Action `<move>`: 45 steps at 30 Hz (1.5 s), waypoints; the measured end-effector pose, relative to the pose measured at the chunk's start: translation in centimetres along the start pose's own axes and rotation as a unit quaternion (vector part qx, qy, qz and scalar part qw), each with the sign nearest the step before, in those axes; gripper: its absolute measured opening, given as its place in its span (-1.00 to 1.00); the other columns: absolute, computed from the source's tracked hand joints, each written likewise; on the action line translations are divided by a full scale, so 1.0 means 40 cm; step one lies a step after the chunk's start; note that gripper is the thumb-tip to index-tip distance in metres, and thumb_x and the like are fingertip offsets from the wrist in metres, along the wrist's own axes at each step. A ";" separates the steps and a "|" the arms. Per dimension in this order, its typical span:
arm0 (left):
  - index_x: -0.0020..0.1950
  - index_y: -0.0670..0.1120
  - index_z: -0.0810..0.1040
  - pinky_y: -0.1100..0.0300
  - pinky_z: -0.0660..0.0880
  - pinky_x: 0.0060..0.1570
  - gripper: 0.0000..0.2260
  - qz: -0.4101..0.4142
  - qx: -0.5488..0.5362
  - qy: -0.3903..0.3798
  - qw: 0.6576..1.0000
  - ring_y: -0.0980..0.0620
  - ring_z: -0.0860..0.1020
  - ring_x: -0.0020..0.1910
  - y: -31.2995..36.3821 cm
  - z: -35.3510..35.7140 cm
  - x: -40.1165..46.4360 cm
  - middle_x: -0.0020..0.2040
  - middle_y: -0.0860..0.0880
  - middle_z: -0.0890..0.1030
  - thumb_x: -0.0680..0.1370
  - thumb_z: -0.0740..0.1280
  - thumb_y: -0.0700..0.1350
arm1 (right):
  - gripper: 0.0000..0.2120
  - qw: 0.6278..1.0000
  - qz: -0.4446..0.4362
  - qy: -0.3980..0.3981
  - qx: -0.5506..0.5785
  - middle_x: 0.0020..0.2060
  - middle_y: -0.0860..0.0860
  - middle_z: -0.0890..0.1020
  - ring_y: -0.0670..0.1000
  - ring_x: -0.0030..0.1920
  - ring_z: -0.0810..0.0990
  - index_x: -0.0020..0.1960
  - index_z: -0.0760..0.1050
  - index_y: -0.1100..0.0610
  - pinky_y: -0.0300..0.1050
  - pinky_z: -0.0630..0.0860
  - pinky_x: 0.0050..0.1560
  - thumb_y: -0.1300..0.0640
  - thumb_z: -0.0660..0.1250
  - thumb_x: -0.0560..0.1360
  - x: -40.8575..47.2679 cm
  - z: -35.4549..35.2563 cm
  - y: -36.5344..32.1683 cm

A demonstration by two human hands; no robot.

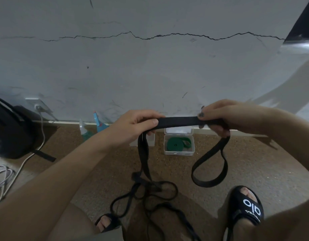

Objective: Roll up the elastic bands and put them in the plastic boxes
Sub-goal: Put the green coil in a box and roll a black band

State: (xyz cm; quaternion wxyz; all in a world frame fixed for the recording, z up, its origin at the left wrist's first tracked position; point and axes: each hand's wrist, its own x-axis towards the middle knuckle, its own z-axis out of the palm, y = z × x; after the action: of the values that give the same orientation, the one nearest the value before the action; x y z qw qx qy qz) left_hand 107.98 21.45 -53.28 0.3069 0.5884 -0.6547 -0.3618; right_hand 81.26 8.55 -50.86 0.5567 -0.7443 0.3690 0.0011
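Note:
A black elastic band (178, 122) is stretched flat between my two hands above the floor. My left hand (138, 122) pinches its left part, and the band hangs from there down to a tangle on the floor (150, 188). My right hand (220, 117) grips the right part, and a loop (209, 171) dangles below it. On the floor by the wall stands an open clear plastic box (179, 152) holding a rolled green band (180, 144). A second clear box (151, 140) stands left of it, mostly hidden behind my left hand and the band.
Two spray bottles (93, 126) stand by the skirting board. A black bag (11, 129) and white cables (4, 176) lie at the left. My feet in black slides (246, 206) rest on the brown speckled floor. A cracked white wall (150, 66) is straight ahead.

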 end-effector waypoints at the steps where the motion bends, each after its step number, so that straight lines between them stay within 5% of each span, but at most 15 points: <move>1: 0.28 0.04 0.62 0.31 0.54 0.00 -0.75 0.000 -0.003 0.003 1.000 0.14 0.61 -0.02 0.003 0.000 0.000 -0.03 0.17 0.66 0.69 0.23 -0.14 | -0.68 0.999 0.026 -0.024 -0.012 -0.36 0.05 0.58 0.02 -0.37 0.53 0.04 0.58 0.23 -0.13 0.48 -0.26 -0.02 0.25 0.62 0.002 0.006 0.004; 4: 0.29 0.04 0.62 0.38 0.49 -0.03 -0.73 0.016 0.014 -0.018 1.000 0.25 0.59 0.00 0.019 0.009 -0.001 -0.05 0.30 0.66 0.69 0.21 -0.15 | -0.47 0.996 0.064 -0.058 0.004 0.00 0.09 0.76 0.10 -0.02 0.75 0.25 0.56 0.14 -0.02 0.62 0.07 -0.24 0.20 0.53 0.018 0.038 0.006; 7: 0.26 -0.02 0.59 0.51 0.42 -0.07 -0.76 0.046 0.015 -0.034 0.998 0.38 0.57 -0.07 0.034 0.028 0.003 -0.15 0.38 0.62 0.68 0.22 -0.22 | -0.37 0.998 0.008 -0.057 0.008 0.07 0.09 0.75 0.15 0.09 0.73 0.27 0.59 0.09 0.09 0.57 0.24 -0.41 0.16 0.56 0.043 0.097 -0.013; 10: 0.19 -0.08 0.53 0.34 0.53 -0.03 -0.87 0.053 -0.012 -0.028 0.998 0.26 0.63 -0.06 0.023 0.041 0.015 -0.06 0.12 0.66 0.66 0.27 -0.21 | -0.48 0.998 -0.061 -0.008 0.001 -0.25 0.01 0.70 0.08 -0.23 0.64 -0.03 0.64 0.08 -0.04 0.56 -0.08 -0.36 0.22 0.57 0.054 0.149 -0.043; 13: 0.17 -0.18 0.49 0.22 0.59 -0.05 -0.89 0.044 -0.025 -0.031 0.998 0.17 0.64 -0.12 0.012 0.042 0.020 -0.14 0.02 0.65 0.67 0.26 -0.19 | -0.61 0.995 -0.078 0.048 -0.032 -0.50 -0.05 0.45 -0.05 -0.46 0.36 -0.25 0.53 0.12 -0.18 0.32 -0.36 -0.14 0.34 0.61 0.058 0.149 -0.056; 19: 0.10 -0.22 0.54 0.13 0.54 -0.04 -0.74 0.012 0.015 -0.096 0.995 -0.03 0.58 -0.15 -0.010 0.019 0.014 -0.17 -0.11 0.57 0.72 0.12 -0.10 | -0.68 0.988 -0.087 0.083 0.102 -0.55 -0.07 0.35 -0.08 -0.52 0.24 -0.31 0.56 0.11 -0.28 0.21 -0.47 0.13 0.35 0.62 0.045 0.096 -0.068; 28: 0.05 -0.24 0.56 0.30 0.52 -0.07 -0.74 -0.016 0.004 -0.103 0.995 0.14 0.59 -0.19 -0.036 -0.010 0.007 -0.21 0.01 0.58 0.72 0.14 -0.14 | -0.51 0.989 -0.064 0.108 0.082 -0.55 -0.04 0.29 -0.05 -0.51 0.20 -0.50 0.54 0.02 -0.13 0.14 -0.37 0.13 0.35 0.62 0.020 0.022 -0.046; 35: -0.05 -0.10 0.58 0.26 0.52 -0.05 -0.75 -0.043 0.013 -0.107 0.993 0.10 0.59 -0.16 -0.052 -0.030 0.011 -0.20 0.02 0.59 0.71 0.16 -0.11 | -0.67 0.991 -0.031 0.120 0.057 -0.53 -0.02 0.32 -0.04 -0.50 0.22 -0.31 0.53 0.14 -0.05 0.14 -0.33 0.13 0.32 0.63 0.002 -0.027 -0.012; 39: -0.09 -0.06 0.57 0.28 0.51 -0.08 -0.76 -0.014 0.039 -0.100 0.994 0.11 0.59 -0.19 -0.042 -0.018 0.012 -0.24 0.05 0.59 0.70 0.19 -0.10 | -0.74 0.995 0.020 0.085 0.047 -0.38 0.08 0.56 -0.01 -0.44 0.50 -0.10 0.55 0.24 -0.11 0.46 -0.31 0.11 0.24 0.66 0.010 -0.016 0.013; 42: -0.09 -0.06 0.57 0.25 0.51 -0.11 -0.76 0.008 0.036 -0.093 0.995 0.11 0.58 -0.22 -0.017 -0.004 0.015 -0.25 0.05 0.57 0.71 0.19 -0.10 | -0.66 0.997 0.050 0.043 0.045 -0.08 0.16 0.75 0.14 -0.13 0.73 0.16 0.61 0.16 0.00 0.64 -0.01 -0.03 0.18 0.68 0.024 0.019 0.008; 45: -0.11 -0.10 0.57 0.04 0.53 -0.14 -0.74 0.035 0.041 -0.098 0.994 -0.04 0.57 -0.24 0.009 0.020 0.022 -0.26 0.00 0.56 0.71 0.19 -0.08 | -0.51 1.000 0.011 -0.015 0.018 -0.13 0.14 0.75 0.17 -0.12 0.71 0.13 0.65 0.14 0.16 0.58 0.23 -0.24 0.18 0.62 0.037 0.092 -0.020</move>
State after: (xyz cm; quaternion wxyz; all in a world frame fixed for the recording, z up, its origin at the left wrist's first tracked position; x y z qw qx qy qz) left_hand 107.01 20.68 -53.46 0.2294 0.5393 -0.7157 -0.3798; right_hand 84.29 10.88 -52.20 0.5754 -0.7300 0.3685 0.0113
